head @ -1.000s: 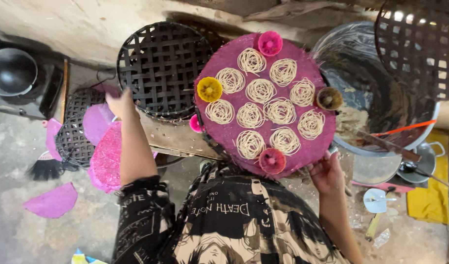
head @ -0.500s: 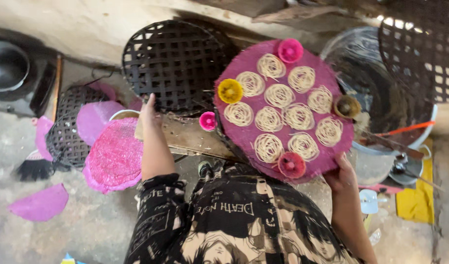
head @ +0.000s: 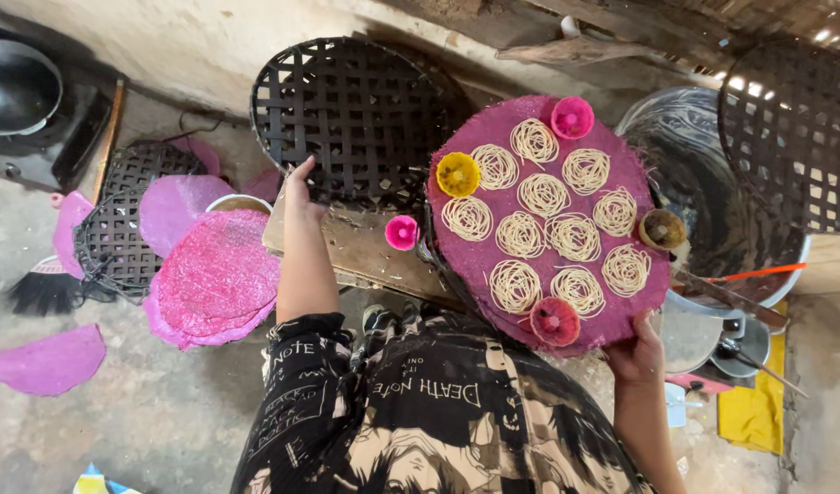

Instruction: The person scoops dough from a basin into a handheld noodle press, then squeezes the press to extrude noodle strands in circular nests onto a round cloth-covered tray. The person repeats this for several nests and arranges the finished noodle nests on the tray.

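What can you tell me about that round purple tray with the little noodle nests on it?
The round purple tray looks like coarse woven cloth stretched over a disc. It carries about ten pale noodle nests in rows, with small cups near its rim: two pink, one yellow, one brownish. It sits tilted, overlapping a black woven basket and a metal basin. The right hand grips its near edge.
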